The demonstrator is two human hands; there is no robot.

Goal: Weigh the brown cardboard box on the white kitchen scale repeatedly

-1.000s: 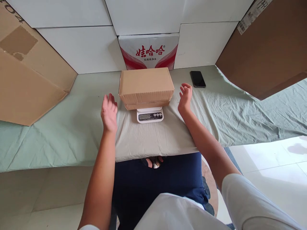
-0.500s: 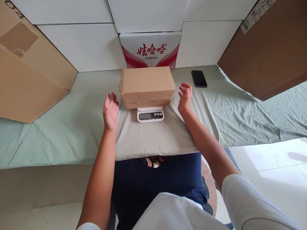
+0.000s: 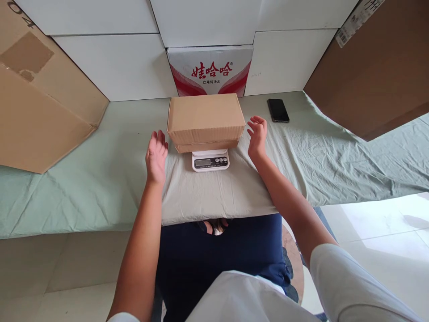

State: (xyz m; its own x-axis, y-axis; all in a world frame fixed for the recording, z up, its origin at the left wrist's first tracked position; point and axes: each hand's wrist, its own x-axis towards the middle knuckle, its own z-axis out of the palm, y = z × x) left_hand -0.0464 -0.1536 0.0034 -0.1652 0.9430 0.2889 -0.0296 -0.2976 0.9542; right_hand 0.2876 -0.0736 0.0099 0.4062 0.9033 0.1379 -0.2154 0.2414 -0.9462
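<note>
A closed brown cardboard box rests on a small white digital scale in the middle of the cloth-covered table. My left hand hovers just left of the box, fingers apart, holding nothing. On the other side my right hand is held open beside the box's right end, a small gap from it. Neither hand touches the box.
A black phone lies at the back right. A red-and-white printed carton stands behind the box against white panels. Large cardboard boxes flank the table at the left and right. The table's front edge is near my lap.
Both hands have drifted slightly inward toward the box's sides; the left moved right and a little forward. The box and scale have not moved.
</note>
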